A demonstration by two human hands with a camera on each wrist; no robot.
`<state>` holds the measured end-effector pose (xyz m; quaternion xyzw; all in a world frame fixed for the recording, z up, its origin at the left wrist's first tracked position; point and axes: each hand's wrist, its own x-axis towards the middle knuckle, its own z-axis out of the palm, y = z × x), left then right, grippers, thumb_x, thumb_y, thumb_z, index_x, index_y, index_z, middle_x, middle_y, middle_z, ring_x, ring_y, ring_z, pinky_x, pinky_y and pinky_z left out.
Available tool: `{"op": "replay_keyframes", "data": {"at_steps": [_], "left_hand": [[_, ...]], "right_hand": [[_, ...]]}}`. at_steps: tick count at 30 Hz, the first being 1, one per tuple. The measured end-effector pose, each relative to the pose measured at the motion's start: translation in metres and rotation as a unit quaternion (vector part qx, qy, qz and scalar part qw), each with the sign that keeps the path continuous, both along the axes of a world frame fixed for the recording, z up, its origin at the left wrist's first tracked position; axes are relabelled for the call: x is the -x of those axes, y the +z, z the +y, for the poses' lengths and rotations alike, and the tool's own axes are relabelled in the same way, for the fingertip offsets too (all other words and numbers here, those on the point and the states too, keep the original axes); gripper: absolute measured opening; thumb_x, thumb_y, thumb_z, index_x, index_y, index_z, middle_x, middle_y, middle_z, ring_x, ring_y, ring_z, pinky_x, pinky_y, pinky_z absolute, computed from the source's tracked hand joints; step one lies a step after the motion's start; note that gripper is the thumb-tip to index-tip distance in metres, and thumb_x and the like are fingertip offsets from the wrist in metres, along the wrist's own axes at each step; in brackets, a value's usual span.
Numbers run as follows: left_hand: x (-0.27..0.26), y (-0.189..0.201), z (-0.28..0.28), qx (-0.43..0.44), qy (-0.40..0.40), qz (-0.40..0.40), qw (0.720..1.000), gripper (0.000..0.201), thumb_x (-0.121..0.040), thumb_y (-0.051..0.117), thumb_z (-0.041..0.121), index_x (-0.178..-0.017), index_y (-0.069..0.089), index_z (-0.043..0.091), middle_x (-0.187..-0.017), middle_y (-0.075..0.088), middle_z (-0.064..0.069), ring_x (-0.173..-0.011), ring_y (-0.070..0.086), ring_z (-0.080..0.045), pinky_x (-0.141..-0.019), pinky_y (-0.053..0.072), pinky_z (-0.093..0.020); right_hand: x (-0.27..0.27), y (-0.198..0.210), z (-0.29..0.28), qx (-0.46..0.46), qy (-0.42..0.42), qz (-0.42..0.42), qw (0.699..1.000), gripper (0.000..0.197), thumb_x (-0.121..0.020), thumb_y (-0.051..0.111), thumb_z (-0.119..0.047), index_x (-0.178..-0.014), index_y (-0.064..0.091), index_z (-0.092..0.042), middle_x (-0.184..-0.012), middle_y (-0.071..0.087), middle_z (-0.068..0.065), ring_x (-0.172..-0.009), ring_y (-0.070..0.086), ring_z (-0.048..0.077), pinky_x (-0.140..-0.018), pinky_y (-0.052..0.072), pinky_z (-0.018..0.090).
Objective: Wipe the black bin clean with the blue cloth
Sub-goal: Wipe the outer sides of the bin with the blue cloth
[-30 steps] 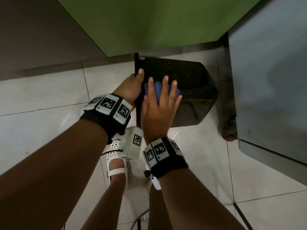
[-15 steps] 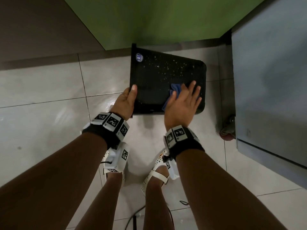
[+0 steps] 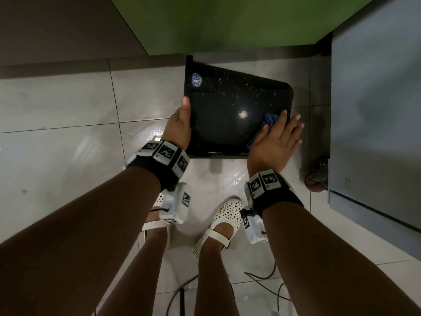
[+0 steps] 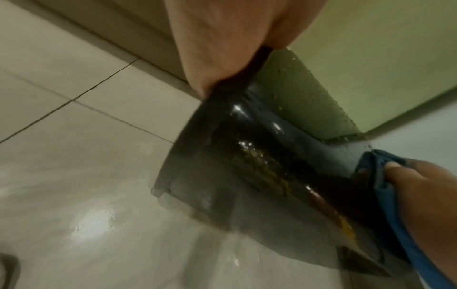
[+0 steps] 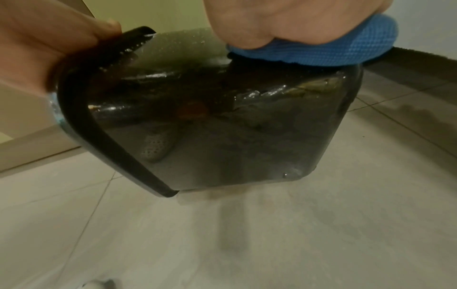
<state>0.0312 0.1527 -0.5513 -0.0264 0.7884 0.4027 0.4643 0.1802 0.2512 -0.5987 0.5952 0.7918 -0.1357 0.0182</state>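
most of the blue cloth (image 3: 270, 120) lies hidden under the right hand (image 3: 274, 142), only crumpled edges showing. the left hand (image 3: 180, 124) shows thumb and back; its fingers are out of sight behind the black bin's (image 3: 230, 115) rim. both wrist views cut their own hands at the top edge. the floor below the hands is smeared with blur there.

So the count here: one black bin (image 3: 230, 115), one blue cloth (image 3: 270, 120), and one round sticker (image 3: 196, 79) on the bin. Two hands, a left hand (image 3: 180, 124) and a right hand (image 3: 273, 142), each with one wristband covered in square markers, so two wristbands total. Two white shoes with little holes, left shoe (image 3: 157, 224) and right shoe (image 3: 218, 224). One reddish caster wheel (image 3: 315, 181) under the one grey cabinet (image 3: 376, 110). A couple of thin cables on the floor.
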Motion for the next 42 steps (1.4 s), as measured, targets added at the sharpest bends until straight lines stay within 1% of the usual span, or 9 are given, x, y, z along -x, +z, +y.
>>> {"op": "replay_keyframes", "data": {"at_steps": [5,9,12,16,21,25,30,33,42], "left_hand": [[0.003,0.001,0.008,-0.021,0.03,0.001,0.999,0.055,-0.096,0.02,0.049,-0.124,0.053,0.015,-0.119,0.059,-0.007,-0.107,0.055,-0.019,-0.096,0.043,-0.029],[0.006,-0.002,0.008,-0.033,0.032,0.002,0.999,0.053,-0.096,0.022,0.048,-0.114,0.058,0.014,-0.106,0.063,-0.006,-0.095,0.06,-0.019,-0.085,0.048,-0.026],[0.005,-0.005,0.005,-0.034,0.033,0.011,0.999,0.044,-0.097,0.023,0.046,-0.1,0.058,0.019,-0.087,0.063,0.005,-0.08,0.059,-0.008,-0.066,0.048,-0.01],[0.005,-0.008,0.003,-0.025,0.008,0.048,0.999,0.042,-0.098,0.028,0.038,-0.108,0.06,0.013,-0.092,0.061,0.005,-0.083,0.056,-0.005,-0.058,0.039,0.005],[0.0,-0.019,-0.003,0.011,-0.007,0.107,0.994,0.045,-0.096,0.03,0.044,-0.105,0.06,0.011,-0.101,0.066,-0.011,-0.096,0.061,-0.027,-0.088,0.051,-0.04],[-0.002,-0.016,-0.001,0.01,-0.008,0.134,0.991,0.042,-0.096,0.028,0.043,-0.108,0.055,0.013,-0.099,0.064,-0.007,-0.095,0.06,-0.026,-0.089,0.05,-0.045],[-0.006,-0.014,0.004,0.015,-0.031,0.19,0.981,0.037,-0.098,0.024,0.035,-0.127,0.04,0.017,-0.098,0.061,-0.005,-0.088,0.056,-0.023,-0.078,0.047,-0.033],[-0.008,-0.016,0.002,0.024,-0.041,0.209,0.977,0.04,-0.099,0.022,0.035,-0.133,0.038,0.021,-0.111,0.064,-0.01,-0.097,0.058,-0.026,-0.079,0.042,-0.027],[-0.004,-0.025,-0.002,-0.008,-0.024,0.221,0.975,0.04,-0.099,0.025,0.028,-0.133,0.043,0.016,-0.115,0.064,-0.013,-0.102,0.061,-0.027,-0.083,0.046,-0.026]], "right_hand": [[0.006,-0.002,-0.033,-0.05,0.11,0.035,0.992,0.051,-0.097,0.029,-0.031,-0.142,0.033,-0.007,-0.147,0.033,0.022,-0.137,0.028,0.04,-0.112,0.021,0.052],[0.024,0.002,-0.075,-0.02,0.226,0.024,0.974,0.054,-0.093,0.03,-0.034,-0.141,0.025,-0.011,-0.147,0.034,0.019,-0.137,0.027,0.038,-0.113,0.013,0.049],[0.048,0.009,-0.087,-0.01,0.262,0.028,0.965,0.053,-0.095,0.025,-0.036,-0.142,0.025,-0.011,-0.149,0.034,0.015,-0.139,0.023,0.032,-0.114,0.01,0.045],[0.075,0.013,-0.074,0.004,0.213,0.022,0.977,0.054,-0.094,0.026,-0.036,-0.141,0.038,-0.012,-0.146,0.038,0.015,-0.136,0.034,0.032,-0.11,0.026,0.048],[0.063,0.01,-0.039,0.04,0.091,0.003,0.995,0.056,-0.094,0.021,-0.042,-0.146,0.027,-0.021,-0.153,0.021,0.02,-0.141,0.018,0.038,-0.111,0.014,0.055],[0.03,0.012,0.001,0.073,0.038,-0.041,0.996,0.053,-0.1,0.021,-0.042,-0.149,0.009,-0.028,-0.157,-0.002,0.018,-0.144,-0.003,0.036,-0.114,0.005,0.055],[0.019,0.014,0.029,0.122,-0.085,-0.031,0.988,0.051,-0.1,0.019,-0.047,-0.147,0.002,-0.039,-0.156,-0.013,0.015,-0.143,-0.007,0.038,-0.115,0.006,0.054],[0.029,0.014,0.014,0.106,-0.124,-0.034,0.986,0.056,-0.099,0.02,-0.046,-0.15,0.001,-0.029,-0.155,-0.006,0.021,-0.143,-0.002,0.039,-0.117,0.008,0.051],[0.067,0.011,-0.068,0.008,0.223,0.017,0.975,0.053,-0.096,0.027,-0.037,-0.143,0.032,-0.013,-0.148,0.032,0.021,-0.137,0.028,0.043,-0.111,0.018,0.051]]}}
